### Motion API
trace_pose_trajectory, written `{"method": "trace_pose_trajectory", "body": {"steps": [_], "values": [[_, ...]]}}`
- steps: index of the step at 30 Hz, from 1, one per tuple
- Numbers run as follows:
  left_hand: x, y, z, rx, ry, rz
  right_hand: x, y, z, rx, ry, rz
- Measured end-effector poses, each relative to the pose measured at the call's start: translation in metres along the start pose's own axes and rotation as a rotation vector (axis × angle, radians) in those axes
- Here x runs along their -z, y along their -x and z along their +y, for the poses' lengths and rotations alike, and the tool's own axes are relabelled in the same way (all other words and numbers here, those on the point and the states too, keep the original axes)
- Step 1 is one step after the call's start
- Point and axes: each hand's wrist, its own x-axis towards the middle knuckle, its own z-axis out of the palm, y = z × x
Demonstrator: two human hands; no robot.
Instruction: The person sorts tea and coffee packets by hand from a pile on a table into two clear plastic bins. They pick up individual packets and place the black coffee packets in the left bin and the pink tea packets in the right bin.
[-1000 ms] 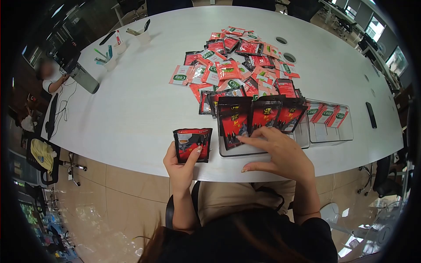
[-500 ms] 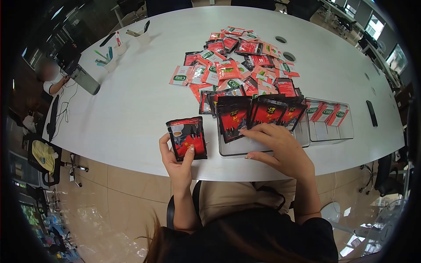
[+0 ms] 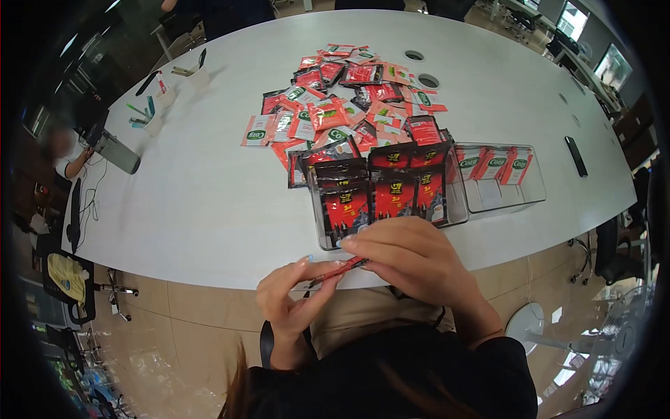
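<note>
My left hand pinches a red-and-black coffee sachet, seen almost edge-on at the table's front edge. The fingers of my right hand close on the sachet's other end. Just beyond them is a clear plastic box with several red-and-black coffee sachets leaning upright in rows. Joined or close to its right side, a second clear box contains red-and-white Cozy sachets along its back. My right hand hides part of the first box's front.
A loose pile of mixed sachets lies behind the boxes on the white table. A black phone-like object lies at right. Pen cups and a grey bottle stand at left, near another person's arm.
My left hand has brought its sachet rightward and tipped it edge-on. My right hand has left the box's sachets and taken that sachet's other end. The boxed sachets now sit lower. The view has shifted.
</note>
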Motion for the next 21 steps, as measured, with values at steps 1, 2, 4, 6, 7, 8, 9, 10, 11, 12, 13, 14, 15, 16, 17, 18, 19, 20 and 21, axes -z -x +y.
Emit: {"method": "trace_pose_trajectory", "body": {"steps": [1, 2, 4, 6, 7, 8, 9, 10, 11, 12, 13, 14, 15, 16, 17, 18, 19, 20, 21], "values": [[0.000, 0.000, 0.000, -0.031, 0.024, -0.052, 0.002, 0.003, -0.001, -0.014, 0.002, -0.016], [-0.003, -0.001, 0.002, -0.035, 0.022, -0.050, 0.003, 0.006, -0.002, -0.027, 0.004, -0.032], [-0.008, -0.002, 0.006, -0.040, 0.016, -0.041, 0.007, 0.011, -0.001, -0.020, 0.033, -0.011], [-0.015, 0.001, 0.006, -0.002, 0.083, 0.005, 0.014, 0.018, -0.002, -0.047, 0.041, -0.030], [-0.017, 0.000, 0.004, 0.011, 0.129, 0.023, 0.018, 0.021, -0.001, -0.120, -0.009, 0.028], [-0.019, -0.001, 0.003, 0.024, 0.174, 0.041, 0.022, 0.024, 0.001, -0.191, -0.061, 0.086], [-0.021, -0.002, 0.005, 0.059, 0.239, 0.041, 0.026, 0.026, 0.003, -0.262, -0.114, 0.144], [-0.020, -0.003, 0.006, 0.077, 0.291, 0.024, 0.028, 0.029, 0.007, -0.322, -0.105, 0.256], [-0.017, -0.004, 0.007, 0.096, 0.342, 0.008, 0.028, 0.033, 0.014, -0.382, -0.096, 0.368], [-0.014, -0.005, 0.008, 0.115, 0.392, -0.008, 0.028, 0.036, 0.020, -0.441, -0.087, 0.478], [-0.014, -0.008, 0.013, 0.079, 0.510, 0.011, 0.029, 0.036, 0.024, -0.457, -0.114, 0.506], [-0.013, -0.011, 0.019, 0.043, 0.626, 0.031, 0.029, 0.036, 0.028, -0.473, -0.142, 0.532], [-0.012, -0.014, 0.026, 0.008, 0.741, 0.052, 0.029, 0.036, 0.032, -0.492, -0.171, 0.558], [-0.015, -0.016, 0.038, -0.025, 0.900, 0.084, 0.027, 0.037, 0.035, -0.502, -0.148, 0.515], [-0.016, -0.020, 0.050, -0.049, 1.010, 0.095, 0.025, 0.038, 0.039, -0.511, -0.126, 0.474], [-0.016, -0.023, 0.063, -0.074, 1.119, 0.104, 0.022, 0.040, 0.042, -0.517, -0.104, 0.433], [-0.009, -0.029, 0.070, -0.075, 1.189, 0.014, 0.020, 0.042, 0.046, -0.520, 0.044, 0.411], [-0.002, -0.035, 0.077, -0.069, 1.255, -0.077, 0.018, 0.039, 0.045, -0.454, 0.196, 0.440], [0.014, -0.042, 0.078, -0.050, 1.325, -0.247, 0.016, 0.034, 0.043, -0.386, 0.347, 0.466]]}}
